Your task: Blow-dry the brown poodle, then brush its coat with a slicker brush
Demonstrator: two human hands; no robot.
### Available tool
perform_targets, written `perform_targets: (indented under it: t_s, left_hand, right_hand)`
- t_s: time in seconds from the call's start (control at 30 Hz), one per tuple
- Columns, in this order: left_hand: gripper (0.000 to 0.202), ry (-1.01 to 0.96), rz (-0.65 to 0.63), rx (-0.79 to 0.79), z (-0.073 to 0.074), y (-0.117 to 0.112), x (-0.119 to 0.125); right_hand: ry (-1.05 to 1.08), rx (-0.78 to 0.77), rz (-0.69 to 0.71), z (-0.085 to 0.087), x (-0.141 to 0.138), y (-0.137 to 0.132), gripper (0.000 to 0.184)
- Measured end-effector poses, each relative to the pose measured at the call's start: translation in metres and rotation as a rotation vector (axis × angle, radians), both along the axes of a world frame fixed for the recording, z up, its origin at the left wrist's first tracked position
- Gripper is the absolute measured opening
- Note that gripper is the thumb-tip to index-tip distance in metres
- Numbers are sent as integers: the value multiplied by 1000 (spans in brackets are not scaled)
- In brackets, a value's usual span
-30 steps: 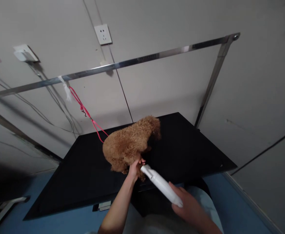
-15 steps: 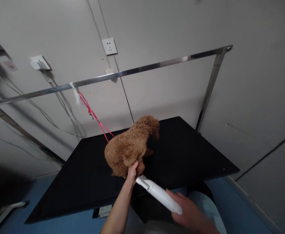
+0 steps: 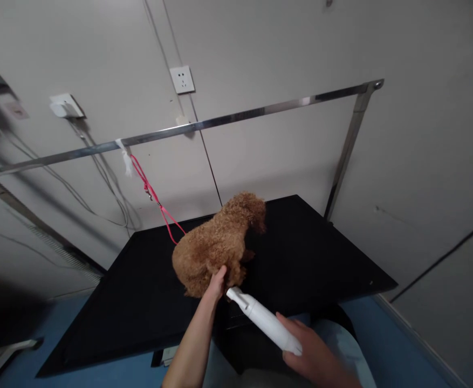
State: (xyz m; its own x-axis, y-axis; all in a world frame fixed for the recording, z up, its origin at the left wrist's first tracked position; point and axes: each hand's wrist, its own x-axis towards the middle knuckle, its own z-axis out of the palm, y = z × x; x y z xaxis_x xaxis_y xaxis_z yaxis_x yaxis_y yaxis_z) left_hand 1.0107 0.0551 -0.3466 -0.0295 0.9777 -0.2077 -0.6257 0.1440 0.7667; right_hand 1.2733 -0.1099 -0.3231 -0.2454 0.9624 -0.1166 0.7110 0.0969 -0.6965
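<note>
A small curly brown dog sits on a black grooming table, facing away toward the wall. My left hand is closed in the fur at the dog's rear. My right hand grips the back end of a white tube-shaped grooming tool, whose tip points at the fur just beside my left hand. A red leash runs from the dog up to a steel overhead bar.
The bar's upright post stands at the table's far right corner. A wall socket and a white box with hanging cables sit on the wall behind. Blue floor surrounds the table.
My left hand slid from the dog's underside to its rear. The white tool's tip dropped slightly and stays close to the fur. The view tilted a little.
</note>
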Motion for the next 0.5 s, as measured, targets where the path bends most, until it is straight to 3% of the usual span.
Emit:
perform_targets:
  t_s: [0.17, 0.3, 0.43, 0.5]
  left_hand:
    - [67, -131, -190, 96, 26, 4, -3]
    - [76, -220, -230, 134, 47, -1, -2]
    - [79, -185, -231, 4, 51, -4, 2]
    - [78, -195, -200, -49, 49, -6, 4]
  right_hand:
    - [49, 35, -40, -3, -1, 5, 75]
    - [71, 50, -76, -1, -2, 8, 74]
    - [59, 7, -6, 7, -2, 8, 74]
    - [60, 17, -36, 9, -2, 7, 75]
